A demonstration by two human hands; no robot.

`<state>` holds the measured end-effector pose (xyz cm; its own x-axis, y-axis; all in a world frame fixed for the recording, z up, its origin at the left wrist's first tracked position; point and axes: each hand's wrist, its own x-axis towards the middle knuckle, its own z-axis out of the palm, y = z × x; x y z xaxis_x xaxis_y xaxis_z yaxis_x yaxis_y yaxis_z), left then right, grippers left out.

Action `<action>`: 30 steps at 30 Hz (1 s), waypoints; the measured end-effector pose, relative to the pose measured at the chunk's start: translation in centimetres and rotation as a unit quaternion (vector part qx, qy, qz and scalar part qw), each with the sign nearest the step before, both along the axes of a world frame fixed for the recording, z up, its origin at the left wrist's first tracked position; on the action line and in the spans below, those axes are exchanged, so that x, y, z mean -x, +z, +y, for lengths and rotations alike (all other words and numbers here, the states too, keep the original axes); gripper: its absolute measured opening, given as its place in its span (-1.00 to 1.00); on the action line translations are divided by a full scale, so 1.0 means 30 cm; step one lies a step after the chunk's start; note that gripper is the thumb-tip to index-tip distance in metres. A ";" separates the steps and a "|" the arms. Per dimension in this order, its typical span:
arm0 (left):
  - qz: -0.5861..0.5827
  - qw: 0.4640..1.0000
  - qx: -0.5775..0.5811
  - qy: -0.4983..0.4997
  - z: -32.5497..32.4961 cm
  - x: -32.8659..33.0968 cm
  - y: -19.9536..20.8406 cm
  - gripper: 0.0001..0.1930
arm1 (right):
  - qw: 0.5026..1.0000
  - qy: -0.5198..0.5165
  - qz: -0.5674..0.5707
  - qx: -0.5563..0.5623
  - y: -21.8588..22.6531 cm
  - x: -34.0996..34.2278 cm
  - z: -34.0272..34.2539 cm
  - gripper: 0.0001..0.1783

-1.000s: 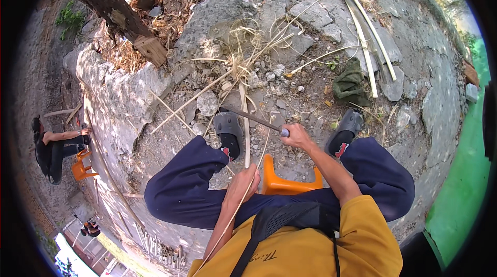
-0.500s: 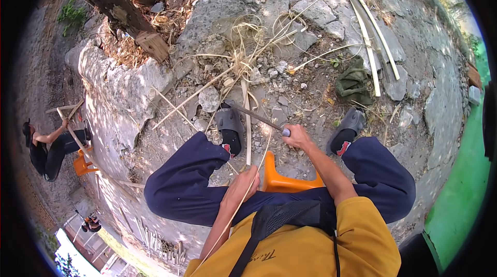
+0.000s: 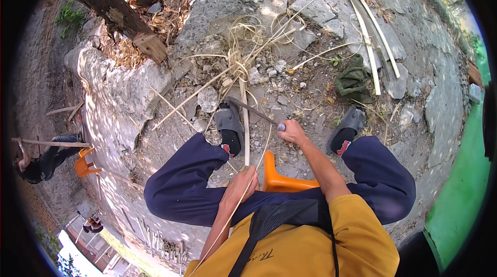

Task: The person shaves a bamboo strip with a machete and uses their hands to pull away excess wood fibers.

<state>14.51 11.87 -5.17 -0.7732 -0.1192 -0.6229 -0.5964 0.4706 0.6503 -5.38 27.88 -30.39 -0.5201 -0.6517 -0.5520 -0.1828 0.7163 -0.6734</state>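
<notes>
My right hand point(image 3: 293, 132) is closed around the handle of a long, narrow-bladed knife point(image 3: 252, 110). Its dark blade slants up and left, crossing a flat pale strip point(image 3: 245, 131) that looks like split bamboo. My left hand point(image 3: 240, 186) grips the near end of that strip between my knees. A thinner pale strip point(image 3: 262, 155) runs over the left hand and down along the forearm; I cannot tell if the fingers hold it too. At the strip's far end lies a tangle of curly shavings and thin strips point(image 3: 240, 62).
An orange stool point(image 3: 282, 178) is under me. Long pale strips point(image 3: 362, 28) and a dark green cloth point(image 3: 353, 80) lie at the right. Broken rock point(image 3: 212, 16) and a tree trunk point(image 3: 116, 10) stand ahead. At far left, another person point(image 3: 46, 158) handles a pole beside an orange chair point(image 3: 85, 163).
My right hand and the knife have shifted slightly left and up along the strip. My left hand has barely moved. The person at far left has swung the pole level.
</notes>
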 end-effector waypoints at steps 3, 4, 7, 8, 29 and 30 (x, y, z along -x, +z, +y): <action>0.001 1.000 0.014 0.013 -0.015 -0.025 -0.001 -0.83 | 0.999 0.018 -0.035 0.003 0.054 -0.019 -0.019 -0.70; 0.013 1.000 0.016 0.015 -0.010 -0.018 0.001 -0.83 | 0.999 0.017 -0.034 0.000 0.050 -0.024 0.010 -0.70; 0.029 0.999 0.010 0.025 -0.007 -0.006 0.015 -0.82 | 0.999 0.029 -0.038 0.007 0.040 -0.023 0.083 -0.69; 0.030 0.999 0.011 0.025 -0.003 -0.009 0.017 -0.82 | 0.999 0.022 -0.038 -0.007 0.037 -0.019 0.094 -0.68; 0.001 0.999 0.030 0.039 -0.003 0.005 0.032 -0.81 | 0.998 -0.019 -0.037 -0.038 0.069 -0.052 0.198 -0.62; 0.003 0.999 0.033 0.040 -0.006 0.002 0.028 -0.81 | 0.998 -0.016 -0.025 -0.055 0.076 -0.050 0.194 -0.62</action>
<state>14.45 11.68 -4.33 -0.7637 -0.2208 -0.6066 -0.6294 0.4636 0.6236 -3.88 33.71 -28.12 -0.5098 -0.5702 -0.6442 -0.1278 0.7907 -0.5987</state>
